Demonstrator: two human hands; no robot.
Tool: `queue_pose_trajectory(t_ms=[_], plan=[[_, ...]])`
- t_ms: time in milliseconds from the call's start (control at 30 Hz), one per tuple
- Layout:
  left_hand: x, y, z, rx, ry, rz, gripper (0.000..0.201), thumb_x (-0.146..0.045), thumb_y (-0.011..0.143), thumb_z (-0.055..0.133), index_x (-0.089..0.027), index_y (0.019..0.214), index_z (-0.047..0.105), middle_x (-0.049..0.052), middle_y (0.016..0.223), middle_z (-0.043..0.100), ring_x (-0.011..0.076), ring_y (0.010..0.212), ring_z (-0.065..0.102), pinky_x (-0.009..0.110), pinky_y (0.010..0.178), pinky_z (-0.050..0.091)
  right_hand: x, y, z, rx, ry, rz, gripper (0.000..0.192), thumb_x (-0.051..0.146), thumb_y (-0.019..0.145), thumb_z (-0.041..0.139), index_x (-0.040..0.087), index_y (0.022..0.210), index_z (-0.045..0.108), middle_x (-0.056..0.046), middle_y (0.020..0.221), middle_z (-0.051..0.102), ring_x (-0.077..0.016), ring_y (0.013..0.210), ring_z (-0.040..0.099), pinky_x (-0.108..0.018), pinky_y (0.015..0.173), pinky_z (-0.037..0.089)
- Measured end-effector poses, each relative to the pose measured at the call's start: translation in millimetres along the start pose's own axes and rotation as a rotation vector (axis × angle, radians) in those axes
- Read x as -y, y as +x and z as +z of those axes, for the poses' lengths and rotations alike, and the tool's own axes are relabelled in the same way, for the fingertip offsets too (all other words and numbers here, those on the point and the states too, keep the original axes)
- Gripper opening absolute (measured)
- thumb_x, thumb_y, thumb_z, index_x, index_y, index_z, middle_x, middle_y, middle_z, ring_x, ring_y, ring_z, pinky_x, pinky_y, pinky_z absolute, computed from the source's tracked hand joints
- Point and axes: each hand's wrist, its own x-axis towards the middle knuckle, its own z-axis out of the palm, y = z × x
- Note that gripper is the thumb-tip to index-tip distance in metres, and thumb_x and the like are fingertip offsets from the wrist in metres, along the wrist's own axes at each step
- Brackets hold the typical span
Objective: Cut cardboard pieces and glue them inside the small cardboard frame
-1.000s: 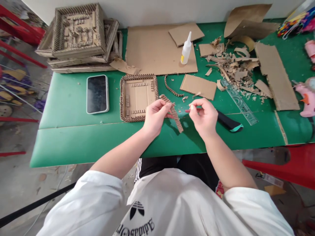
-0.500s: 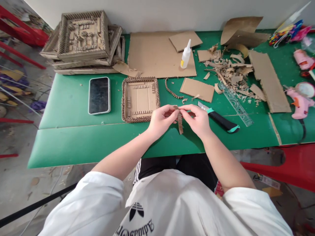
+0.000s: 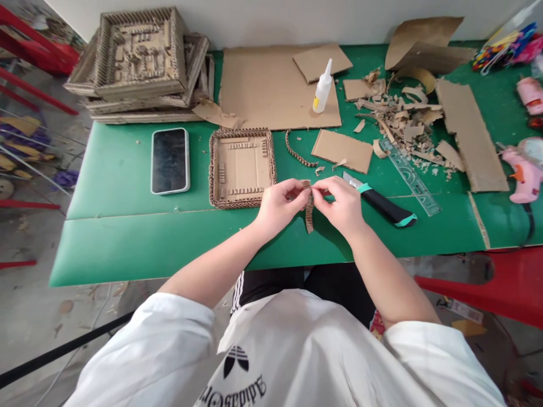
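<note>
Between my two hands is a narrow strip of corrugated cardboard [image 3: 309, 219], its lower end hanging toward me above the green table. My left hand [image 3: 280, 204] pinches it near the top, fingers closed. My right hand [image 3: 339, 202] is closed too, thumb and fingertip pressed at the strip's upper part. Just left of my hands lies a shallow square cardboard tray [image 3: 211, 181] with ridged walls and short ridged strips inside. A curved ridged strip [image 3: 299, 156] rests beyond my hands. To the right is a utility knife [image 3: 388, 207], its blade out, near my right hand.
A phone [image 3: 170, 161] lies at left, with stacked cardboard trays [image 3: 139, 93] behind it. A glue bottle [image 3: 323, 87] stands on a cardboard sheet [image 3: 258, 85]. Right are a clear ruler [image 3: 413, 178], a scrap pile [image 3: 407, 124] and a pink glue gun [image 3: 524, 172].
My fingertips have shifted slightly on the strip, and more of its upper end shows between them. The view has moved a little; the objects on the table have stayed in place.
</note>
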Motion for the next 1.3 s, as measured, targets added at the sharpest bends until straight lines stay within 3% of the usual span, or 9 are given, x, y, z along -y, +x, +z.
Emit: queue_pose_trajectory(t_ms=[200,333,567,667,800,1033,1167,1233,1300], plan=[[-6.1,0.3,-2.1,0.097,-0.091,-0.058,0.017,-0.024,0.075,0.059,-0.015,0.063,0.052,-0.003,0.055,0.054,0.0075,0.051,0.055,0.019,0.051,0.046,-5.1,0.7,-2.6,0.086,-0.145,-0.059,0.015,0.017,0.084,0.046,0.023,0.075,0.056,-0.002,0.071,0.063,-0.0156,0.070,0.058,-0.030,0.064,0.048],[-9.4,1.7,-4.2,0.236,-0.229,-0.141,0.018,-0.025,0.075,0.062,-0.014,0.063,0.054,-0.003,0.055,0.055,0.0073,0.050,0.056,0.019,0.050,0.049,-10.1,1.6,-6.5,0.030,-0.117,0.052,0.015,0.020,0.085,0.046,0.023,0.076,0.057,-0.002,0.070,0.062,-0.0154,0.068,0.057,-0.031,0.066,0.049],[-6.8,6.8,-8.0,0.063,-0.417,-0.212,0.025,-0.034,0.074,0.066,-0.015,0.065,0.052,-0.004,0.052,0.055,0.0074,0.045,0.055,0.019,0.043,0.051,-11.8,0.0,-6.5,0.047,0.125,0.311,0.024,0.028,0.091,0.042,0.023,0.095,0.066,-0.007,0.098,0.065,-0.0166,0.088,0.062,-0.032,0.075,0.053],[-6.8,7.7,-10.3,0.012,-0.432,-0.182,0.027,-0.036,0.074,0.066,-0.016,0.065,0.051,-0.004,0.054,0.056,0.0066,0.045,0.056,0.017,0.044,0.051,-5.1,0.9,-6.4,0.108,0.434,0.557,0.028,0.036,0.089,0.045,0.022,0.107,0.061,-0.004,0.087,0.069,-0.0140,0.072,0.065,-0.030,0.066,0.055],[-11.4,9.7,-18.1,-0.065,-0.414,-0.134,0.026,-0.037,0.074,0.066,-0.016,0.067,0.052,-0.004,0.054,0.058,0.0059,0.044,0.056,0.017,0.044,0.051,14.8,1.8,-0.8,0.359,0.814,0.759,0.052,0.040,0.074,0.067,0.025,0.121,0.051,0.002,0.069,0.067,-0.0141,0.062,0.065,-0.027,0.056,0.055],[-18.3,13.8,-53.9,-0.208,-0.317,-0.071,0.020,-0.032,0.071,0.067,-0.013,0.077,0.062,-0.002,0.060,0.061,0.0069,0.051,0.058,0.017,0.046,0.051,54.5,14.0,16.6,0.417,0.970,0.961,0.063,0.032,0.067,0.071,0.022,0.125,0.047,0.002,0.070,0.069,-0.0108,0.050,0.061,-0.026,0.051,0.056],[-15.3,17.5,-84.3,-0.276,-0.292,-0.043,0.042,-0.024,0.069,0.068,-0.016,0.108,0.056,-0.003,0.064,0.062,0.0062,0.052,0.058,0.018,0.052,0.052,69.3,30.5,30.4,0.476,0.918,0.893,0.074,0.032,0.070,0.069,0.027,0.135,0.036,0.005,0.066,0.067,-0.0108,0.049,0.061,-0.025,0.049,0.055],[-11.2,21.2,-102.5,-0.301,-0.213,-0.009,0.051,-0.021,0.069,0.067,-0.019,0.116,0.048,-0.005,0.062,0.062,0.0066,0.052,0.058,0.018,0.053,0.050,74.1,36.8,42.0,0.476,0.853,0.820,0.060,0.035,0.072,0.067,0.026,0.128,0.045,0.006,0.063,0.063,-0.0096,0.047,0.059,-0.023,0.047,0.053],[-4.5,26.6,-121.2,-0.308,-0.087,0.002,0.048,-0.020,0.069,0.067,-0.019,0.113,0.047,-0.005,0.060,0.062,0.0073,0.052,0.057,0.018,0.052,0.046,77.7,41.6,55.1,0.477,0.778,0.756,0.036,0.037,0.074,0.064,0.022,0.107,0.059,0.005,0.062,0.060,-0.0090,0.050,0.058,-0.023,0.048,0.053]])
